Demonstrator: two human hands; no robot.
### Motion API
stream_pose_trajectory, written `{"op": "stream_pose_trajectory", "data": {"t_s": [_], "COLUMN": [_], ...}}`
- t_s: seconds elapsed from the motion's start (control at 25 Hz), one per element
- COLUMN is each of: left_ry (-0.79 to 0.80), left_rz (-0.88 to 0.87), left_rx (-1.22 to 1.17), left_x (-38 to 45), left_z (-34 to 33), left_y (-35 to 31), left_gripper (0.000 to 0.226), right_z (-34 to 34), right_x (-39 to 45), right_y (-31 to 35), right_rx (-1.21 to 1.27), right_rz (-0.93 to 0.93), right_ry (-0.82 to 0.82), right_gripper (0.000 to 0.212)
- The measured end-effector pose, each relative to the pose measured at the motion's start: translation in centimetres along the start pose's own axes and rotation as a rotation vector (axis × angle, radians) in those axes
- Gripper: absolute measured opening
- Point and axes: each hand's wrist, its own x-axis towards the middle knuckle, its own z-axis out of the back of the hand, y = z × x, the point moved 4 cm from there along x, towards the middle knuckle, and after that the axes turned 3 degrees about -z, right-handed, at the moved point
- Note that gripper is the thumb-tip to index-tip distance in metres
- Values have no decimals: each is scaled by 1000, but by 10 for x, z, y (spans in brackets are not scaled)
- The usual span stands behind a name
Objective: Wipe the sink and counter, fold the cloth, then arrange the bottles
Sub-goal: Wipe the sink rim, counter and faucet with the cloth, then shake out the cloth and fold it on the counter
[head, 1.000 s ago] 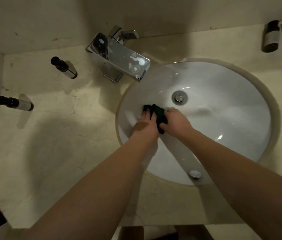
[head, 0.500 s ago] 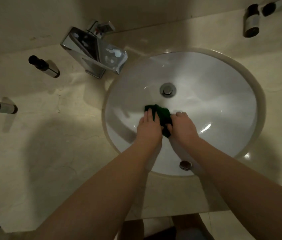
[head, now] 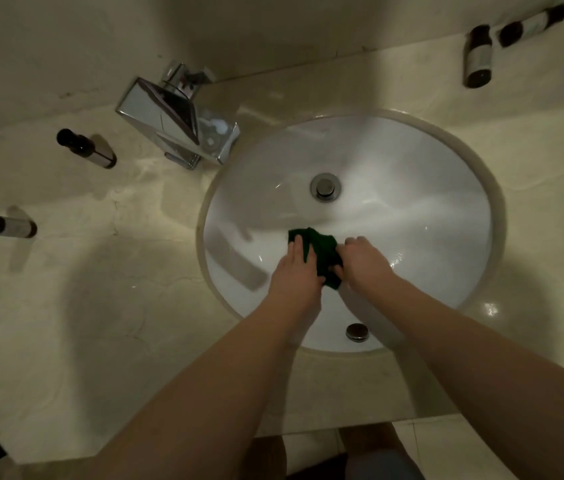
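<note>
Green cloth (head: 322, 252) bunched between left hand (head: 296, 268) and right hand (head: 365, 261).

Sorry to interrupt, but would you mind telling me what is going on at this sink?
A person is wiping inside the white sink with a dark green cloth. The left hand presses on the cloth with flat fingers, while the right hand grips its other edge. Four dark bottles stand on the counter, two on each side, not yet arranged.
</note>
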Motion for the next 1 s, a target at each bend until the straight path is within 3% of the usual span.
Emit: {"op": "stream_pose_trajectory", "data": {"t_s": [0.32,0.48,0.68,0.76,0.8,0.92,1.0], "left_ry": [53,52,-117,-181,-205,-264,-291], "left_rz": [-38,-116,-101,-78,-56,13,22], "left_rx": [210,241,306,213,99,-319,-498], "left_x": [43,50,19,8,3,-12,-25], "left_z": [36,48,40,41,43,51,63], "left_y": [12,21,20,21,23,29,27], "left_gripper": [80,97,33,18,15,21,25], "right_z": [6,19,19,16,12,-6,2], "right_x": [22,28,2,-12,-16,-24,-31], "right_y": [3,-8,-6,-2,1,20,29], "right_rx": [49,283,508,579,610,646,718], "right_rz": [-67,-181,-289,-300,-270,-67,-30], "right_ry": [-64,-92,-376,-478,-448,-119,-98], "right_gripper": [38,30,20,22,24,46,44]}}
